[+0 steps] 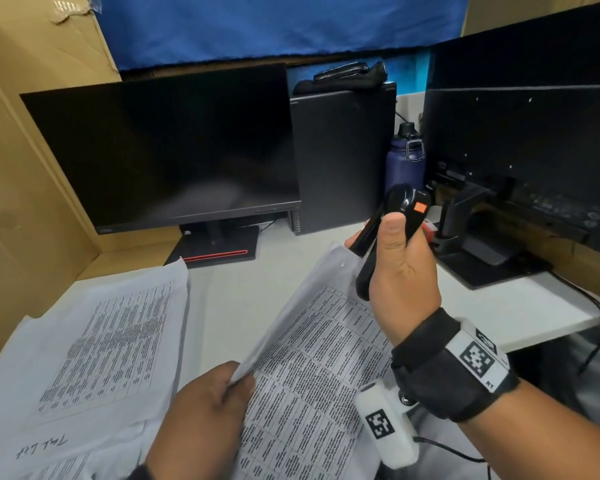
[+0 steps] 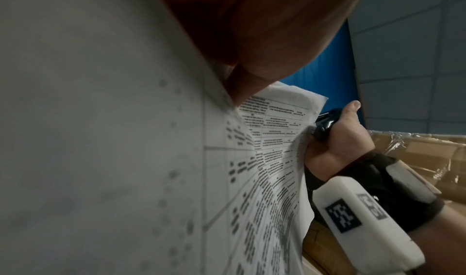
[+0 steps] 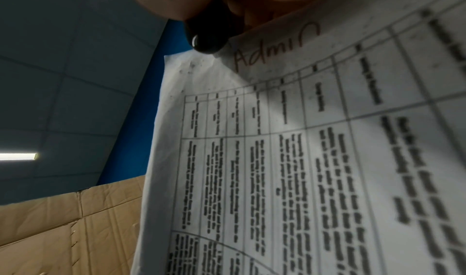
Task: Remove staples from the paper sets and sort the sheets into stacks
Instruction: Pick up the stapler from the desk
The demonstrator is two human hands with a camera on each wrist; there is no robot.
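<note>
Head view: nearest the camera, the left hand (image 1: 201,420) is pinching the lower edge of a paper set (image 1: 312,368), thumb on top and fingers curled beneath, lifting it off the desk (image 1: 229,299). The sheets are white, thin and slightly creased, printed with a dense table of blurred black text; the upper sheet is peeling up and showing its blank back. From the right wrist camera, handwriting reading "Admin" is showing near the top corner of a page.

Just beyond, the right hand (image 1: 400,271) is wrapping its grip around a glossy black stapler-like tool (image 1: 392,223) with an orange patch, thumb pressing along its body, held upright over the far corner of the set. A black strap with white marker blocks is circling that wrist.

To the left, a stack of sheets (image 1: 94,348) of the same printed kind is lying flat on the desk, with handwriting on a lower page.

The desk is pale grey and smooth. Farther back, a dark monitor (image 1: 160,150) is standing on a red-trimmed base, beside a black computer tower (image 1: 343,157) and a navy bottle (image 1: 405,161). Brown cardboard panels (image 1: 32,133) are walling the left side, and a blue cloth (image 1: 278,22) is hanging behind.
</note>
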